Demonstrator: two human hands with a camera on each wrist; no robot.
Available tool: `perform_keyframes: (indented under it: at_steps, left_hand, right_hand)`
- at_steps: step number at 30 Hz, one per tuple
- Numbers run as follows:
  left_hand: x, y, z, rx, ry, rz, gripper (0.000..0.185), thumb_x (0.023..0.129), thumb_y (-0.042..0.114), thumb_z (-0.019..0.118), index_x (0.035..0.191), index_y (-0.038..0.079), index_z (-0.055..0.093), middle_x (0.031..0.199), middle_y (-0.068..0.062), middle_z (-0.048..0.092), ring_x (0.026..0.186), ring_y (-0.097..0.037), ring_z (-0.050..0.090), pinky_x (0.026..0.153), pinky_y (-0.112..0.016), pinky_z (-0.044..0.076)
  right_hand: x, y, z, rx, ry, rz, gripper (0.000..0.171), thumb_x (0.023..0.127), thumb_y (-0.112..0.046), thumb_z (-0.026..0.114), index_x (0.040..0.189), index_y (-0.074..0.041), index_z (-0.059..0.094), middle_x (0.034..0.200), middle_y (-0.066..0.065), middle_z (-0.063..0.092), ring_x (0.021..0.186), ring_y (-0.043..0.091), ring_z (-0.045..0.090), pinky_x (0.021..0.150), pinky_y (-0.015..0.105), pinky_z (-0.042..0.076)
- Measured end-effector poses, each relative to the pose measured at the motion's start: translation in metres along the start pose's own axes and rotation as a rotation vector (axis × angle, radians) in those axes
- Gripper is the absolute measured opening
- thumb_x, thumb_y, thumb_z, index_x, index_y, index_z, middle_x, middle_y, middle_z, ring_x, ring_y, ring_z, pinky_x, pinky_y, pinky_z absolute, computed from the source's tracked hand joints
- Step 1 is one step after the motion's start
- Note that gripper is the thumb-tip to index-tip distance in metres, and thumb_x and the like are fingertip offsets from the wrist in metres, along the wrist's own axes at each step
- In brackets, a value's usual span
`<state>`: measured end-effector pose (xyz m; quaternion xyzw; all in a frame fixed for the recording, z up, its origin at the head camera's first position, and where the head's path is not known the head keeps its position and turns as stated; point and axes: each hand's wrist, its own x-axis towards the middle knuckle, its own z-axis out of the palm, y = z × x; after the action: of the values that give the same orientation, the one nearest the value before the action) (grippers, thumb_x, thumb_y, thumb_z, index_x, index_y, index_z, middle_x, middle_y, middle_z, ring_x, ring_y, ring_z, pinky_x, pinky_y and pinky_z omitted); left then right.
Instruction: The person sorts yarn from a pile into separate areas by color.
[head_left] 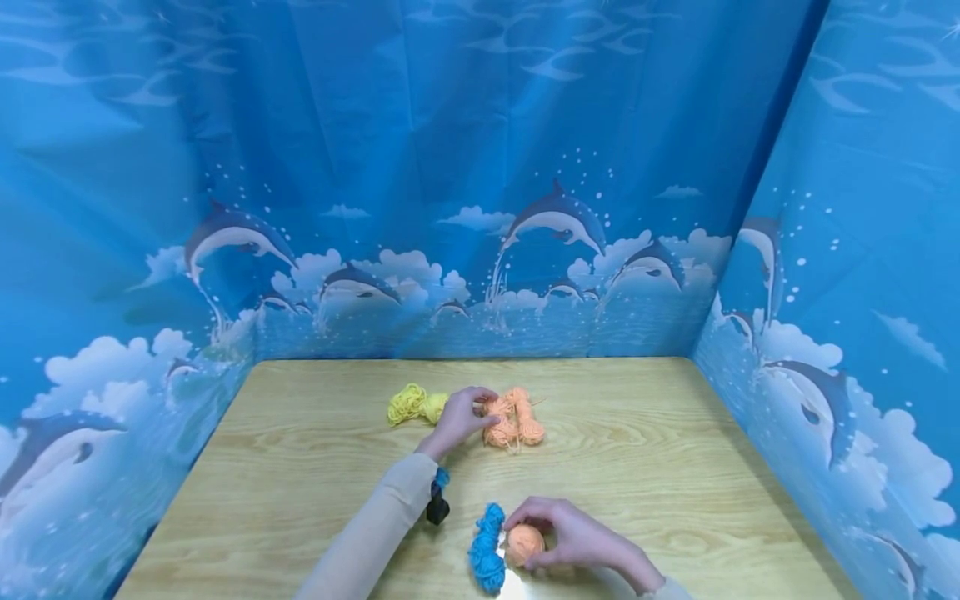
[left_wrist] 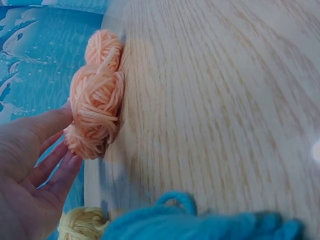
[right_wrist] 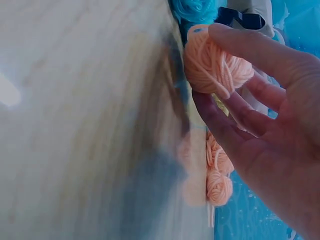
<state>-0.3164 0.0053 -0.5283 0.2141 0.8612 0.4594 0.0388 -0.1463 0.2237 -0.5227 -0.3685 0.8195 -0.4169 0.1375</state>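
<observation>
My left hand (head_left: pixel 457 417) is at the left end of a cluster of peach yarn balls (head_left: pixel 517 421). In the left wrist view its fingers are extended, with a fingertip touching the peach yarn (left_wrist: pixel 97 97). My right hand (head_left: pixel 573 533) pinches a small peach yarn ball (right_wrist: pixel 215 65) between thumb and fingers, near the front of the table. Just left of that ball lies a blue yarn skein (head_left: pixel 487 550). Yellow yarn (head_left: pixel 412 406) sits left of the left hand, partly hidden by it.
Blue yarn (left_wrist: pixel 200 225) crosses the bottom of the left wrist view. A black device (head_left: pixel 437 506) shows at the left wrist. The wood-grain table (head_left: pixel 637 450) is bordered at the back and sides by a dolphin-print curtain (head_left: pixel 465 167).
</observation>
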Motion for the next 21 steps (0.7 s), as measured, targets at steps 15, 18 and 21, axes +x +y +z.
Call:
perform_keyframes:
  at_steps: [15,18,21]
  left_hand:
    - [0.000,-0.001,0.001,0.022,0.013,0.013,0.037,0.090,0.014,0.079,0.123,0.004,0.069,0.122,-0.013,0.067,0.111,-0.029,0.065,0.090,-0.039,0.060]
    - [0.001,-0.002,0.002,0.021,0.015,0.015,0.037,0.090,0.013,0.079,0.124,0.004,0.068,0.122,-0.013,0.067,0.111,-0.029,0.065,0.089,-0.039,0.060]
    - [0.001,-0.002,0.002,0.020,0.015,0.015,0.037,0.090,0.013,0.079,0.124,0.004,0.068,0.121,-0.013,0.067,0.110,-0.029,0.065,0.089,-0.039,0.060]
  right_hand:
    - [0.007,0.005,-0.012,-0.040,0.228,0.131,0.045,0.082,-0.023,0.084,0.123,-0.016,0.067,0.122,0.000,0.067,0.109,0.015,0.064,0.090,0.029,0.058]
    - [0.011,0.008,-0.016,-0.054,0.296,0.146,0.047,0.081,-0.023,0.085,0.124,-0.015,0.067,0.122,0.002,0.067,0.110,0.020,0.064,0.090,0.029,0.059]
    - [0.014,0.010,-0.020,-0.062,0.358,0.163,0.046,0.082,-0.021,0.085,0.124,-0.015,0.067,0.120,0.003,0.067,0.109,0.023,0.065,0.089,0.030,0.059]
